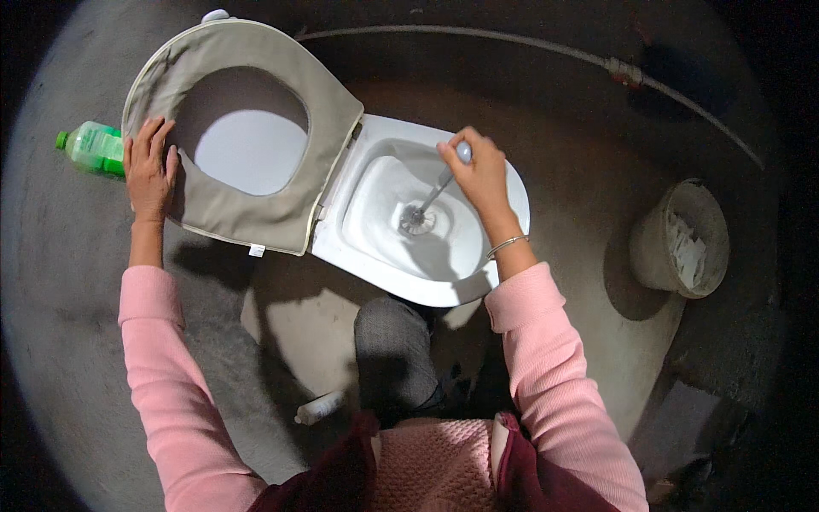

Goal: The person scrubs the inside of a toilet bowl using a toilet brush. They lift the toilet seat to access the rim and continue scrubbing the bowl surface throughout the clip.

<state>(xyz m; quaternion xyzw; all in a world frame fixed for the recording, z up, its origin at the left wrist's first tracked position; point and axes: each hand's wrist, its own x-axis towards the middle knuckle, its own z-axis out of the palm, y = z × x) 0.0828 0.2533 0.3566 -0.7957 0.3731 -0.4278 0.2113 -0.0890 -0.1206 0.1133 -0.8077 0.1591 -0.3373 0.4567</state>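
My right hand (pixel 478 168) grips the grey handle of a toilet brush (pixel 437 189) above a white toilet bowl (pixel 377 185). The brush's bristly head is down at the bowl's drain, where it partly hides the opening. On the left, my left hand (pixel 150 166) rests spread against the edge of the raised toilet seat, which wears a grey-beige fabric cover (pixel 243 221). Through the seat's hole shows the white lid (pixel 253 150) behind it. A bottle of green liquid (pixel 96 148) with a green cap is partly hidden behind the seat, close to my left hand.
A bucket (pixel 646 246) holding crumpled white paper stands on the right. Along the far side runs a pale hose or pipe (pixel 512 40) with a fitting. Near my knee (pixel 393 345) a whitish bottle-like object (pixel 320 408) lies on the floor.
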